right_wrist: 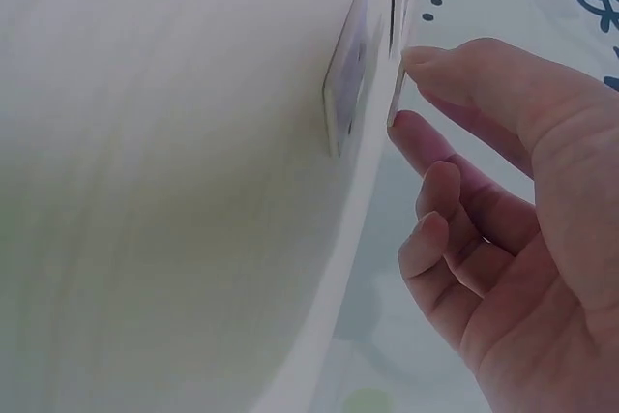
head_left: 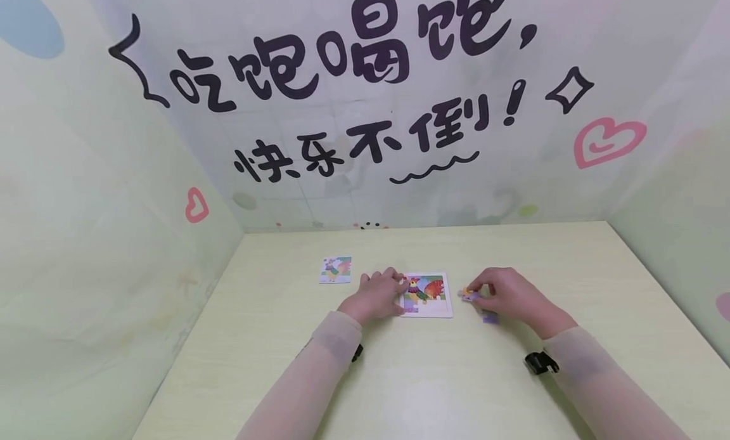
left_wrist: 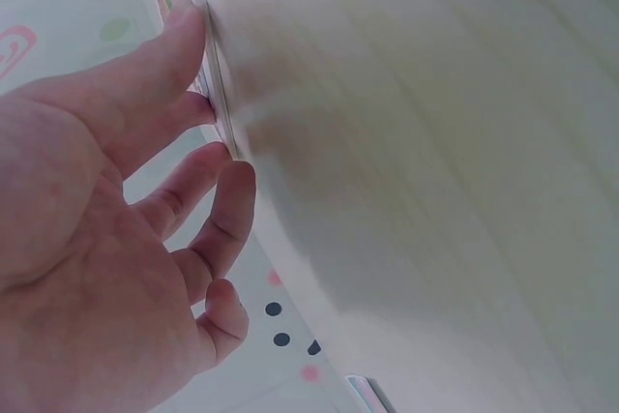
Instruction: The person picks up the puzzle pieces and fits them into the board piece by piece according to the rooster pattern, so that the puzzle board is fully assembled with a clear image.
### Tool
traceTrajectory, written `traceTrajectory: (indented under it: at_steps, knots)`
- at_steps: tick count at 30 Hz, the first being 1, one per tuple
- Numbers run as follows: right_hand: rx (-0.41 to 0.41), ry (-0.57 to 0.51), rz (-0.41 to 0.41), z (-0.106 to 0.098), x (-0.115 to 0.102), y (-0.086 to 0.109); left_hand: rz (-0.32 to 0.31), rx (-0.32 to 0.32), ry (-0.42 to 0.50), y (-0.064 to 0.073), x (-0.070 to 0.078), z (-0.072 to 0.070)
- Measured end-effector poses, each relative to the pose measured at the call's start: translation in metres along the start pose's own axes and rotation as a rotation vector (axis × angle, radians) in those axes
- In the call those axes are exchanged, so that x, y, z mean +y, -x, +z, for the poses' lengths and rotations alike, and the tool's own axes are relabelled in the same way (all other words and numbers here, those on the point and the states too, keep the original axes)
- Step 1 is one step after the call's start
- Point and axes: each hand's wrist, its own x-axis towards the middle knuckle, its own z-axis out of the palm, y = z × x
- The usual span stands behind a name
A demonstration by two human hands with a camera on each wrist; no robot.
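A square jigsaw puzzle board (head_left: 447, 295) with a white border lies on the table, showing a partly filled rooster picture. My left hand (head_left: 379, 294) holds the board's left edge, thumb near the lower corner and index finger near the upper one. In the left wrist view, its other fingers (left_wrist: 227, 215) curl loosely beside the rim. To the right of the board, my right hand (head_left: 507, 294) pinches a small puzzle piece (head_left: 470, 295) between thumb and forefinger; in the right wrist view that piece (right_wrist: 397, 94) appears edge-on. A purple puzzle piece (head_left: 490, 317) lies just below this hand.
A square rooster picture card (head_left: 336, 270) lies on the pale wooden table (head_left: 422, 376), left of the board. Printed cloth walls (head_left: 319, 199) stand behind the table and along both sides. Black wrist devices (head_left: 538, 362) show under the sleeves.
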Motion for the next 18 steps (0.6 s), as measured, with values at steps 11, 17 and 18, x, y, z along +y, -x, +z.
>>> traceTrajectory:
  at_steps: [11, 17, 18]
  knots:
    - [-0.020, 0.066, -0.027, 0.007, -0.014, -0.008, 0.007, -0.002, -0.004, 0.001, 0.001, -0.002]
    - [0.002, 0.113, -0.101, 0.014, -0.022, -0.012, 0.002, -0.009, -0.016, 0.002, 0.003, -0.004]
    - [0.010, 0.121, -0.119, 0.015, -0.024, -0.013, 0.000, -0.010, -0.016, 0.002, 0.003, -0.004]
